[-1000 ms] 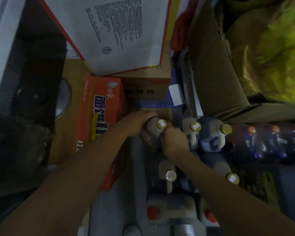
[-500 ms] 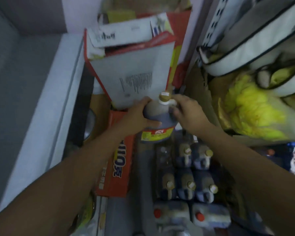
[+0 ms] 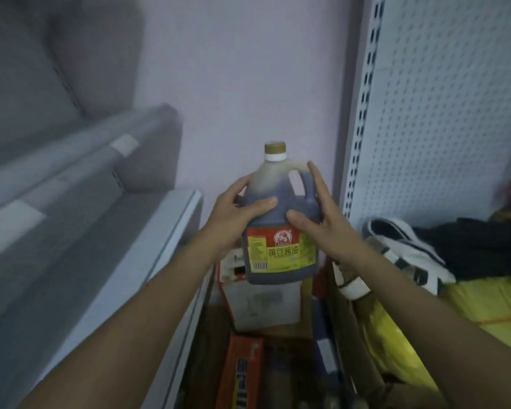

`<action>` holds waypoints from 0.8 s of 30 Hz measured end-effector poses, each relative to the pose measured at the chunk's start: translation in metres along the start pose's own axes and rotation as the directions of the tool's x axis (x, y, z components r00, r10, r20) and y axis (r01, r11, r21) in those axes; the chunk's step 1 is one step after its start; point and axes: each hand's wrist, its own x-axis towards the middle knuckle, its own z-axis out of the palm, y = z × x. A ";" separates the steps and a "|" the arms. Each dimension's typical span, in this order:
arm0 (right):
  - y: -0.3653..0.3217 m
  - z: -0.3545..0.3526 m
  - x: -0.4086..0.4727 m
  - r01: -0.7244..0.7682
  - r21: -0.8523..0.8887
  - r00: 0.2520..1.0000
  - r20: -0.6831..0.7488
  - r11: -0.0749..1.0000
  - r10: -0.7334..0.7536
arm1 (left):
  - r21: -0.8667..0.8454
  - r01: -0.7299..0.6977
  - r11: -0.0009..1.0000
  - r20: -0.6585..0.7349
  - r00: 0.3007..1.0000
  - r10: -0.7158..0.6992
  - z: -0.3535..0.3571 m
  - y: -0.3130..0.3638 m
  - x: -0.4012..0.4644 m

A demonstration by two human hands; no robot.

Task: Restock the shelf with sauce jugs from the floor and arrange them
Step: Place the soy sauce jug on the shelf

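A dark sauce jug [image 3: 281, 202] with a gold cap, a moulded handle and a red and yellow label is held upright in the air at the middle of the view. My left hand [image 3: 233, 214] grips its left side, thumb across the front. My right hand [image 3: 316, 214] presses its right side near the handle, fingers stretched upward. The other jugs on the floor are out of sight.
Grey shelf boards [image 3: 80, 219] run along the left. A white perforated shelf back and slotted upright [image 3: 357, 119] stand at the right. Below are cardboard boxes [image 3: 263, 302], an orange carton [image 3: 242, 370], a yellow bag [image 3: 466, 305] and a black and white bag [image 3: 401, 249].
Both hands have lifted the jug from the group on the floor up to shelf height, and my view has tilted up from the floor to the wall.
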 end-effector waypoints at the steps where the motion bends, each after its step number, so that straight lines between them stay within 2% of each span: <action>1: -0.031 0.002 0.005 0.048 0.018 0.999 0.006 0.999 -0.049 | -0.040 -0.031 0.999 -0.051 0.998 0.029 -0.001 0.030 -0.006; 5: -0.139 0.021 0.022 0.198 0.081 0.977 0.061 0.977 -0.203 | -0.071 -0.144 0.987 -0.213 0.969 0.126 -0.012 0.143 -0.044; 12: -0.288 0.104 0.005 0.325 0.244 0.905 0.199 0.913 -0.376 | 0.076 -0.234 0.969 -0.466 0.851 0.242 -0.052 0.297 -0.170; 19: -0.408 0.227 -0.065 0.316 0.510 0.777 0.344 0.800 -0.527 | 0.331 -0.209 0.920 -0.667 0.639 0.384 -0.087 0.415 -0.349; 24: -0.475 0.313 -0.156 0.185 0.685 0.622 0.473 0.705 -0.624 | 0.460 -0.083 0.884 -0.772 0.456 0.444 -0.088 0.469 -0.501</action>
